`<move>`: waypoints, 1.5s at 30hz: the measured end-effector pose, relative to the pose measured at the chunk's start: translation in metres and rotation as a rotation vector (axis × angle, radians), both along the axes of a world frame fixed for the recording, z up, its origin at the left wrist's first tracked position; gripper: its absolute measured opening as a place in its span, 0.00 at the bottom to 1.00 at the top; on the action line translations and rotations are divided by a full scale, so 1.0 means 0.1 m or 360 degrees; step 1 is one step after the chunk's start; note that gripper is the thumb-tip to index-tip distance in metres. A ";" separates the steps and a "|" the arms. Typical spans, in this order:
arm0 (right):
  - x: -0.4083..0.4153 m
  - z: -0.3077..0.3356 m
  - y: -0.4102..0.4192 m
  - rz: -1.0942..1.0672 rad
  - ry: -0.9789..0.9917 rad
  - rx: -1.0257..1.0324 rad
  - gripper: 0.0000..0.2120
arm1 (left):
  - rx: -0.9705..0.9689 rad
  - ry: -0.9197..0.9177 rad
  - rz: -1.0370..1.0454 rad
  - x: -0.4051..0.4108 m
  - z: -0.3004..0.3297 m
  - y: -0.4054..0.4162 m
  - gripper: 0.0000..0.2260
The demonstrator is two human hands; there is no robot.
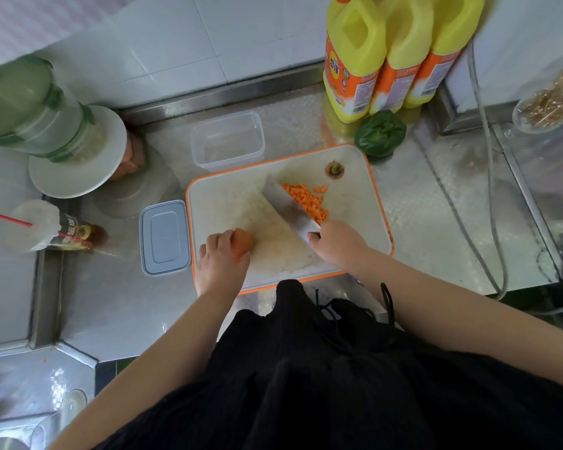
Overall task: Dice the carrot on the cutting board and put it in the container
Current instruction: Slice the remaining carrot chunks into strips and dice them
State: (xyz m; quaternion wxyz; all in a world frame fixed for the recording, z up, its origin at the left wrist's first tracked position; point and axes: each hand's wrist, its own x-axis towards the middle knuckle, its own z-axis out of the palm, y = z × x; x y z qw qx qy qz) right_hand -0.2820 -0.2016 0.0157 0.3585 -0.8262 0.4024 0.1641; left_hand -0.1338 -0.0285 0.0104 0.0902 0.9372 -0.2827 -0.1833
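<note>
A white cutting board with an orange rim (376,203) lies on the steel counter. My left hand (220,259) grips a carrot piece (243,243) at the board's near left corner. My right hand (333,243) holds the handle of a broad knife (288,203), whose blade rests on the board and slants up to the left. A pile of diced carrot (307,199) lies just right of the blade. The cut-off carrot top (334,169) sits near the board's far right corner. An empty clear container (227,140) stands behind the board's far left corner.
The container's grey lid (165,237) lies left of the board. A green pepper (380,133) and three yellow bottles (387,53) stand behind the board's right. A green-topped jar on a white plate (78,157) and a cup with a red straw (43,227) stand left.
</note>
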 end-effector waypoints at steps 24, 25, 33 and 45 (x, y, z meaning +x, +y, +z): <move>-0.23 0.07 0.21 0.0148 -0.0557 -0.1399 0.19 | 0.0283 -0.0493 -0.1344 -0.29 0.29 -0.80 0.39; -0.25 0.06 0.21 0.0128 -0.0553 -0.1420 0.19 | 0.0294 -0.0488 -0.1381 -0.30 0.31 -0.85 0.38; -0.38 0.03 0.14 0.0018 -0.0513 -0.1401 0.17 | 0.0362 -0.0398 -0.1184 -0.26 0.24 -0.96 0.39; -0.56 -0.01 0.06 -0.0303 -0.0409 -0.1207 0.16 | 0.0399 -0.0268 -0.0877 0.04 0.22 -0.97 0.38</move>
